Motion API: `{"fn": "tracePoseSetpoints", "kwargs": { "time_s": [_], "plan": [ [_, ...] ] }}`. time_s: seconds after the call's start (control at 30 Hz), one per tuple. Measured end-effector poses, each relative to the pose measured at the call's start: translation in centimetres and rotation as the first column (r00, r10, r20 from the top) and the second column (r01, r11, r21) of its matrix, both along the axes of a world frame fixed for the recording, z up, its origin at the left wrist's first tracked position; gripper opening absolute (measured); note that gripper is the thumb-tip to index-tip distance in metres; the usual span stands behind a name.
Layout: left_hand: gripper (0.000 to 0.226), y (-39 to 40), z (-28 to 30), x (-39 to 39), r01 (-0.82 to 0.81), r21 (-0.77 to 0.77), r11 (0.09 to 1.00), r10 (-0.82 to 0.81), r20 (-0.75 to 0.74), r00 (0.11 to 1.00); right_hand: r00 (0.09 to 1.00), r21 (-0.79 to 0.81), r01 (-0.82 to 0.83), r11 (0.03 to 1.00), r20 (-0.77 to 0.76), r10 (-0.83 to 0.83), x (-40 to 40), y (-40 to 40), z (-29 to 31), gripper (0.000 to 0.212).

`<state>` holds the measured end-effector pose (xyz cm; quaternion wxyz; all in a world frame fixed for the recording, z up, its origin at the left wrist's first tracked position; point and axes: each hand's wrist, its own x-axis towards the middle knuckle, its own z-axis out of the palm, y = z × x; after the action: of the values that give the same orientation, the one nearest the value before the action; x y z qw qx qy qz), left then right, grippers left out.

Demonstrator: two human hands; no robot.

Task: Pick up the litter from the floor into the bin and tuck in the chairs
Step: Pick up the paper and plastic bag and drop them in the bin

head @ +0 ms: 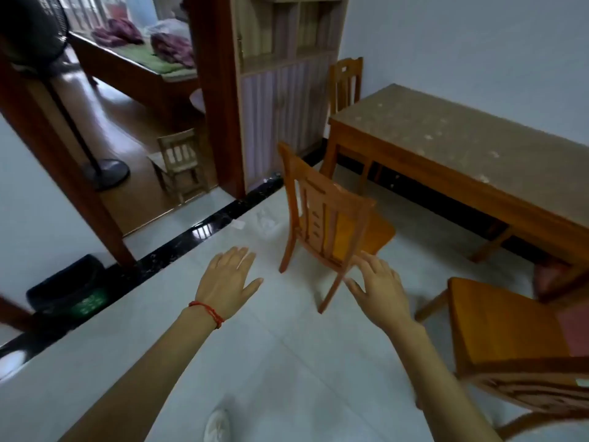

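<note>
A wooden chair [331, 218] stands pulled out on the pale tiled floor, its back toward me, apart from the long wooden table [446, 145]. A second chair [506, 339] sits near me at the right. A third chair [345, 81] stands tucked at the table's far end. A crumpled clear plastic wrapper [266, 223] and a small white scrap [238, 224] lie on the floor left of the first chair. A dark bin [68, 290] with a green label stands by the left wall. My left hand [228, 282] and my right hand [381, 287] hover open, palms down, empty.
A doorway at the left opens onto a room with a small wooden chair [180, 164], a fan stand [106, 173] and a bed [140, 68]. A cabinet [283, 90] stands beside the doorway. A black floor strip [197, 232] runs along the wall.
</note>
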<state>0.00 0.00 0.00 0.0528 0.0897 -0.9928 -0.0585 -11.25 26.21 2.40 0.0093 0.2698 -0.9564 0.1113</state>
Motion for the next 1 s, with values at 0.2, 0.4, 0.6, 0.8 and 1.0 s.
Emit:
{"fn": "tracePoseSetpoints", "kwargs": {
  "time_s": [0.2, 0.4, 0.6, 0.8, 1.0],
  "plan": [
    [0.066, -11.5, -0.5, -0.4, -0.088, -0.035, 0.996, 0.088, 0.005, 0.996, 0.997, -0.051, -0.071, 0.996, 0.025, 0.073, -2.3, -12.4, -0.6, 0.049],
    [0.058, -20.6, -0.3, -1.9, -0.118, -0.021, 0.993, 0.118, 0.025, 0.993, 0.994, -0.068, -0.084, 0.994, 0.061, 0.088, -4.5, -22.1, -1.9, 0.050],
    [0.055, -26.0, -0.9, -6.3, -0.103, 0.027, 0.994, 0.102, 0.052, 0.993, 0.991, -0.057, -0.082, 0.995, 0.102, 0.087, -8.7, -28.3, -3.0, 0.052],
    [0.056, -30.9, -2.4, -14.0, -0.093, 0.044, 0.995, 0.091, 0.037, 0.995, 0.987, -0.081, -0.097, 0.992, 0.124, 0.107, -16.1, -34.4, -5.2, 0.052],
    [0.087, -35.5, -2.8, -22.7, -0.136, 0.142, 0.981, 0.118, 0.125, 0.985, 0.975, -0.126, -0.081, 0.989, 0.196, 0.105, -24.6, -40.8, -6.2, 0.052]
  ]
}}
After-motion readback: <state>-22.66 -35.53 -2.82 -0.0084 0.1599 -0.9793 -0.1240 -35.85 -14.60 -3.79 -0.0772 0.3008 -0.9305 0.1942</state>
